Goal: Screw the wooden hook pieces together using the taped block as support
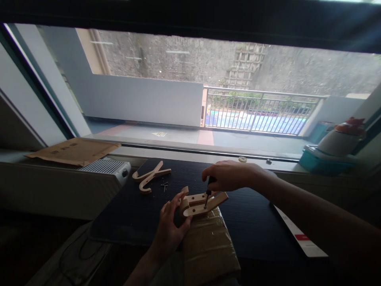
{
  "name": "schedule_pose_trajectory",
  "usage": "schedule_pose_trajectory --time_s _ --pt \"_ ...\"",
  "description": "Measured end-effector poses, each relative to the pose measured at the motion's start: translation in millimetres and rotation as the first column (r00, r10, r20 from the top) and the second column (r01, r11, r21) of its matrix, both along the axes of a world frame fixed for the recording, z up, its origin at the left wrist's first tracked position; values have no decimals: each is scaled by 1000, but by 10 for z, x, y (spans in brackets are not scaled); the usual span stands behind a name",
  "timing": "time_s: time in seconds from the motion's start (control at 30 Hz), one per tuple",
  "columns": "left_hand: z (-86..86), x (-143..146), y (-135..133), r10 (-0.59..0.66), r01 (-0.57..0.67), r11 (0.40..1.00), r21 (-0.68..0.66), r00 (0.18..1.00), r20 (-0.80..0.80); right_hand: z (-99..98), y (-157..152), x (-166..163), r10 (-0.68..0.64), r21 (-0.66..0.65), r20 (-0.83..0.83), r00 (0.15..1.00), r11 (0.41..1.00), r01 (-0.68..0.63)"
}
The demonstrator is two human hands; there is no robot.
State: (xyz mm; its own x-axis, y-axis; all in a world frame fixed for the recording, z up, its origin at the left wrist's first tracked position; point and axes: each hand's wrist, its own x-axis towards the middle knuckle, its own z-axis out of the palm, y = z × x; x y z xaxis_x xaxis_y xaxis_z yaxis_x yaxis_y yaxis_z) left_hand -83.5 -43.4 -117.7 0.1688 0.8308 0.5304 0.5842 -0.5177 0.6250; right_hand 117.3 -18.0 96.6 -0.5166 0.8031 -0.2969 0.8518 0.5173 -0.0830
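My right hand [224, 176] is closed around the dark handle of a screwdriver [208, 192]. Its shaft points down, and the tip meets a hole in the nearer of two curved wooden hooks [198, 210]. A second wooden hook [195, 198] lies beside it, just behind. Both rest on the end of a taped cardboard box [208, 242]. With fingers and thumb, my left hand [172, 220] grips the hooks at their curved ends. Farther left on the dark table, two more wooden hooks [151, 176] lie crossed. Several small screws [164, 185] are scattered near them.
The dark table [125, 214] stands below a window sill. A brown paper envelope [74, 151] lies over a white radiator [107, 171] at left. A teal box [321, 159] sits on the sill at right. A roll of tape [242, 159] and a white flat box [300, 232] are also there.
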Motion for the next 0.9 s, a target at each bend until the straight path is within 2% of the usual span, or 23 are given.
schedule_pose_trajectory --time_s 0.17,0.63,0.9 --pt "13 9 0 11 -11 1000 12 1000 2 18 20 10 57 -46 -41 998 997 -59" --pt "-16 0 2 4 -4 1000 17 1000 -4 -15 33 16 -3 -53 -2 1000 999 3" --pt "9 5 -3 4 -4 1000 18 1000 8 29 32 -5 78 -75 -40 996 994 -81"
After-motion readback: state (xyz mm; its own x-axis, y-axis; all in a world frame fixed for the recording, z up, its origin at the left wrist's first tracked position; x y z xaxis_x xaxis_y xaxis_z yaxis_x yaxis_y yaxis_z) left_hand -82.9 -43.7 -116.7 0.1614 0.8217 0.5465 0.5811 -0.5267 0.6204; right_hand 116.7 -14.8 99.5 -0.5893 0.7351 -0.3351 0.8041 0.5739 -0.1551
